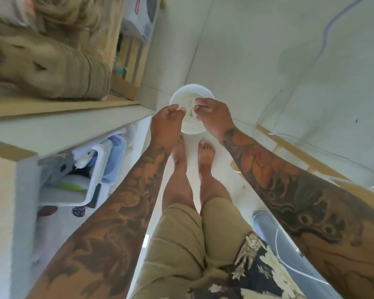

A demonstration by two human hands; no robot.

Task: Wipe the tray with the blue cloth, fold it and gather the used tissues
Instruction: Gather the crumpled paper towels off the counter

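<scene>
Head view: we are looking straight down past our legs at a white round bin (191,98) on the floor, with both hands over its mouth. The used tissues seem to be what sits between our fingertips, a small pale scrap with a dark smudge (190,112), though blur keeps us from being sure. Tissue like this should be near weightless, soft and easily torn, so we judge a light pinch at a bunched part is best, not at a loose edge. Our left hand (167,124) is curled, thumb and forefinger nearly closed, touching the pale scrap at its tip. Our right hand (213,117) is likewise curled in a pinch over the bin's middle, fingertips on the same scrap. Neither the tray nor the blue cloth shows clearly; a pale blue fabric (117,145) lies in the shelf to our left.
</scene>
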